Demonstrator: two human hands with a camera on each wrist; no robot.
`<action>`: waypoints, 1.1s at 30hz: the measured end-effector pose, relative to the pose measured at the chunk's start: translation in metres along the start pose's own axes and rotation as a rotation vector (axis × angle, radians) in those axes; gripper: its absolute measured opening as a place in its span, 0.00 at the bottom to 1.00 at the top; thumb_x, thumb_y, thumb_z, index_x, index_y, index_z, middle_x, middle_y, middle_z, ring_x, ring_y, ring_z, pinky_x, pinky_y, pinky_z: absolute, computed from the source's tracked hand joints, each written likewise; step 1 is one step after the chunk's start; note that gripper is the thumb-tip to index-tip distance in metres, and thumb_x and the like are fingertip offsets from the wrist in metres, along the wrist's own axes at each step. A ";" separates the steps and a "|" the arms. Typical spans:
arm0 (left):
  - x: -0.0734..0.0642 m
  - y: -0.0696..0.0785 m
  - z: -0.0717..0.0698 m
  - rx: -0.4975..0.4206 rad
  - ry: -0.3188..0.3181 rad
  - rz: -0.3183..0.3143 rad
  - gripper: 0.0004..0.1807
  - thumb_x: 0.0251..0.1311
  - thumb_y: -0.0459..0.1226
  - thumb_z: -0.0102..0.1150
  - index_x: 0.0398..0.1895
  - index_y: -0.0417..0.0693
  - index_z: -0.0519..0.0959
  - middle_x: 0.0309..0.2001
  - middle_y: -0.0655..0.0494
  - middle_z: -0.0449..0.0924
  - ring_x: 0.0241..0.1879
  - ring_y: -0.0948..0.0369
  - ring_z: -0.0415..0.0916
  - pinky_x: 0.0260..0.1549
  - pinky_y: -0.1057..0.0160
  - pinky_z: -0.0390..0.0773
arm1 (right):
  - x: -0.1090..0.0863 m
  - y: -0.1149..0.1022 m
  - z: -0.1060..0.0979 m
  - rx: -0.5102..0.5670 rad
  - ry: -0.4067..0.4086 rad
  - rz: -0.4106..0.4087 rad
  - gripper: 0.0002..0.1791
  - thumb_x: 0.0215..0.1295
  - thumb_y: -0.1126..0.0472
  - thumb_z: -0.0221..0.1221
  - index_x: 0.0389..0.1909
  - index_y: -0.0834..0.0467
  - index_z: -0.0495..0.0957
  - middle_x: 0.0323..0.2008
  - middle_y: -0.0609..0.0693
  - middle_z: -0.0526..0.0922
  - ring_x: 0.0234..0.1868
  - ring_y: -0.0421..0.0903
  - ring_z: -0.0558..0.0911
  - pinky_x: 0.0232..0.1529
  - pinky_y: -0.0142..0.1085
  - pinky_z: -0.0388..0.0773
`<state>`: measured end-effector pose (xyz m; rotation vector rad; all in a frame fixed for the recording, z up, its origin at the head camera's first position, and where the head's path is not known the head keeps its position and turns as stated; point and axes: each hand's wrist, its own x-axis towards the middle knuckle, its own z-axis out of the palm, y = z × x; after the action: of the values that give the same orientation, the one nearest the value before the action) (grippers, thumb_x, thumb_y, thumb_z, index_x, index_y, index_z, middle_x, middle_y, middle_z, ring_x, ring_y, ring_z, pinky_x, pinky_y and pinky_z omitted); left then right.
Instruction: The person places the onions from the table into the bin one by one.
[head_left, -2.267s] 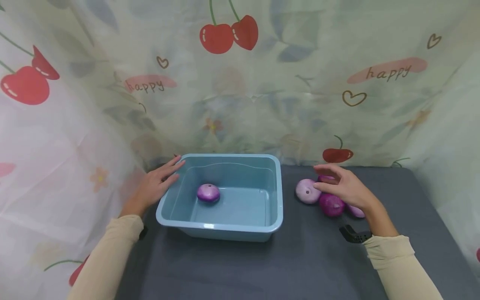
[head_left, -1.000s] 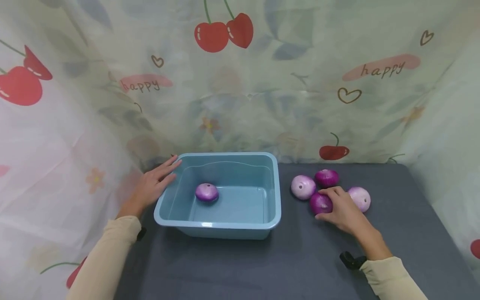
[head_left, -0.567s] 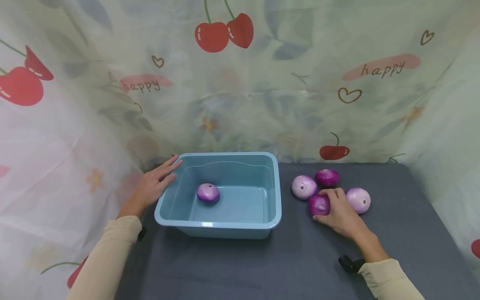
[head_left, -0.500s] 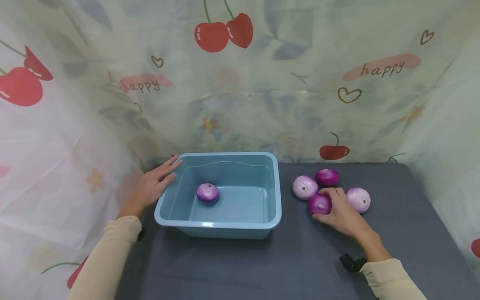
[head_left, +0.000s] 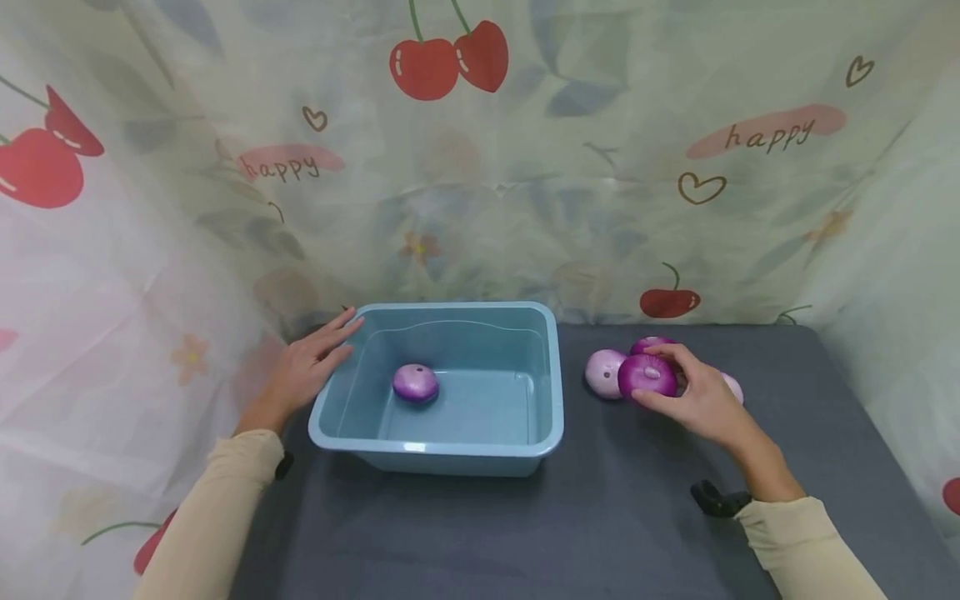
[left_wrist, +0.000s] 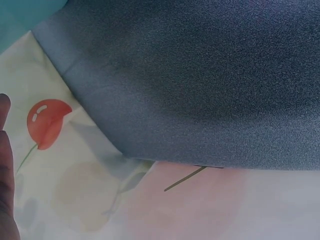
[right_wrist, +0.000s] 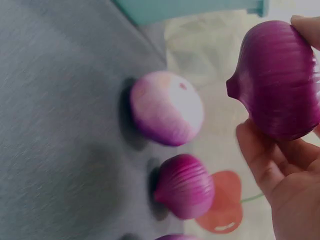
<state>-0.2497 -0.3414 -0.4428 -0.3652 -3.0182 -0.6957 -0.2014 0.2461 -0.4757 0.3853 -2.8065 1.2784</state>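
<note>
Nearest to me on the head view were the two beige sleeves, the left sleeve (head_left: 213,504) and the right sleeve (head_left: 806,533), coming in from the lower edge, with a small black device (head_left: 718,500) beside the right wrist. Between them ran the near part of the dark grey table (head_left: 420,533).

Beyond that stood the blue tub (head_left: 435,451), upright on the cloth. I saw the left hand (head_left: 300,379) at its left side, fingers extended and spread a little, laid at the rim near the far left corner and grasping nothing. My left wrist view gave only part of that hand at its edge.

Over to the right, the right hand (head_left: 708,400) grasped a dark purple onion (head_left: 648,379), thumb on one side and fingers on the other. My right wrist view showed this onion held up, apart from those on the table, its pointed end uncovered. One pale purple onion (head_left: 416,383) lay inside the tub, left of its middle.

Outside the tub, past the held onion, I could make out a pale onion (head_left: 603,373) on its left, a light onion (head_left: 733,387) mostly hidden behind the right hand, and a second dark onion (head_left: 649,342) farther back, partly covered.

Farthest off hung the curtain (head_left: 487,208), printed with red cherries (head_left: 423,69), hearts (head_left: 702,188) and the word "happy".
</note>
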 end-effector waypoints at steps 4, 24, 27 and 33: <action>0.000 0.001 -0.001 -0.007 0.004 0.011 0.28 0.77 0.56 0.44 0.77 0.80 0.58 0.82 0.68 0.51 0.80 0.45 0.55 0.72 0.28 0.56 | 0.011 -0.013 -0.004 -0.022 0.037 -0.061 0.36 0.59 0.50 0.73 0.66 0.52 0.72 0.61 0.58 0.80 0.54 0.56 0.82 0.45 0.24 0.79; 0.002 0.000 -0.006 -0.008 0.000 0.056 0.28 0.77 0.56 0.42 0.78 0.78 0.59 0.82 0.63 0.54 0.80 0.46 0.55 0.72 0.29 0.56 | 0.084 -0.125 0.003 0.068 -0.177 -0.239 0.30 0.61 0.48 0.70 0.64 0.47 0.75 0.58 0.50 0.82 0.53 0.49 0.82 0.50 0.48 0.86; 0.002 -0.003 -0.007 0.023 -0.007 0.070 0.28 0.77 0.56 0.43 0.78 0.78 0.58 0.82 0.63 0.53 0.80 0.45 0.56 0.72 0.29 0.57 | 0.096 -0.141 0.010 0.071 -0.209 -0.274 0.31 0.59 0.47 0.71 0.64 0.47 0.75 0.58 0.49 0.81 0.54 0.49 0.82 0.49 0.46 0.86; 0.001 -0.007 -0.008 0.114 -0.013 0.118 0.29 0.76 0.55 0.45 0.78 0.77 0.58 0.82 0.65 0.53 0.78 0.45 0.61 0.69 0.32 0.64 | 0.118 -0.171 0.026 0.075 -0.279 -0.299 0.34 0.56 0.47 0.72 0.64 0.47 0.75 0.56 0.48 0.82 0.53 0.48 0.82 0.48 0.44 0.87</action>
<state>-0.2527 -0.3506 -0.4380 -0.5393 -3.0010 -0.5130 -0.2731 0.0939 -0.3507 1.0171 -2.7690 1.3535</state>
